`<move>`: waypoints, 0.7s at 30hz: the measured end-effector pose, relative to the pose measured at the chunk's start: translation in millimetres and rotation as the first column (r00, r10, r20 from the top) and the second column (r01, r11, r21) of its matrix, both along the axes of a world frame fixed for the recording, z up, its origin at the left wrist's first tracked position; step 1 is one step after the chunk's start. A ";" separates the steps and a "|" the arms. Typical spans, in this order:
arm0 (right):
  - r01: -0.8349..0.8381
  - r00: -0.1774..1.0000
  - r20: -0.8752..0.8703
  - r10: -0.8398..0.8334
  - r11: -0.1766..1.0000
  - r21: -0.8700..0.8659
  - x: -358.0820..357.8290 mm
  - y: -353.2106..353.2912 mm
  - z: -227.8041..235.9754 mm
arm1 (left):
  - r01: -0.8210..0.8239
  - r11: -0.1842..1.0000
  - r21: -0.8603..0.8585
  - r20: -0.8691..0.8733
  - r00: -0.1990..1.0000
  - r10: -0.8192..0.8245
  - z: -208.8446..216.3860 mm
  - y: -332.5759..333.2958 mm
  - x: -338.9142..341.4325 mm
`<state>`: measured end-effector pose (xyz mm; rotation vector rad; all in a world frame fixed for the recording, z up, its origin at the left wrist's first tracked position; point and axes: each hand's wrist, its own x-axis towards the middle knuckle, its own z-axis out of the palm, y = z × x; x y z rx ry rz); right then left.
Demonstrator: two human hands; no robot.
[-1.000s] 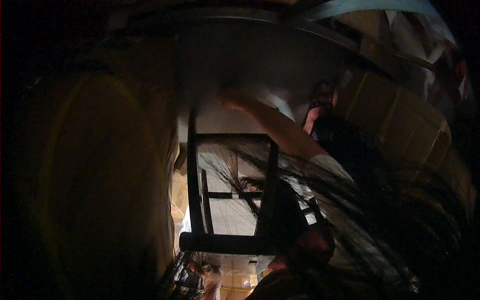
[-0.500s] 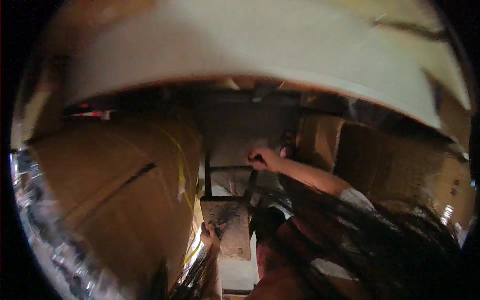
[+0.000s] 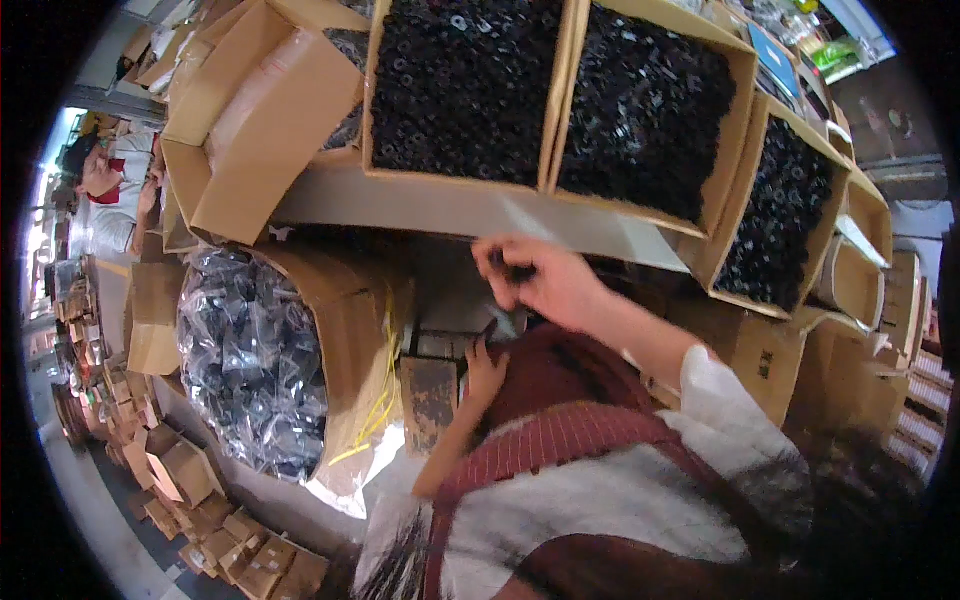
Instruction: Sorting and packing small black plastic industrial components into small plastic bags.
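Observation:
My right hand (image 3: 540, 285) is closed, held just below the edge of the grey worktop (image 3: 400, 207). A small dark thing shows among its curled fingers, too unclear to name. Lower down, my left hand (image 3: 486, 368) rests at the side of my dark red apron (image 3: 555, 375) with its fingers apart, apparently holding nothing. A small pale, clear-looking piece (image 3: 505, 322) lies between the two hands; what it is I cannot tell. Left of my left hand stands a worn brown stool (image 3: 429, 400).
Cardboard boxes of small black parts (image 3: 465, 90) stand on the worktop. At left, a large carton (image 3: 355, 330) holds plastic-bagged dark parts (image 3: 255, 370), yellow strapping (image 3: 380, 405) by its side. An open box (image 3: 255, 130) sits upper left. Another person (image 3: 115, 190) is far left.
The view has risen from under the worktop to show its boxes. My left hand has left the stool top for my apron. My right hand stays closed.

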<state>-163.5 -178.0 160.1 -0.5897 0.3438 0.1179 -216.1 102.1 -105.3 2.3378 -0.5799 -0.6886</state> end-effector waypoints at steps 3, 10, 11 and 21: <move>0.168 0.954 0.299 -0.022 0.865 -0.472 12.3 -11.6 21.8 | 0.016 0.999 -0.030 0.155 0.988 -0.011 49.7 -29.2 24.1; 0.154 0.949 0.162 -0.270 0.847 0.509 6.3 -31.6 67.1 | -0.315 0.944 -0.100 -0.083 0.948 0.308 99.2 -33.2 92.6; 0.163 0.945 0.165 -0.282 0.845 0.510 6.4 -32.6 66.0 | -0.364 0.925 -0.114 -0.161 0.925 0.344 108.9 -37.1 99.2; 0.265 0.852 0.329 -0.408 0.876 0.403 74.6 -46.7 50.9 | -0.238 0.879 -0.413 -0.518 0.855 -0.011 182.8 -90.8 158.5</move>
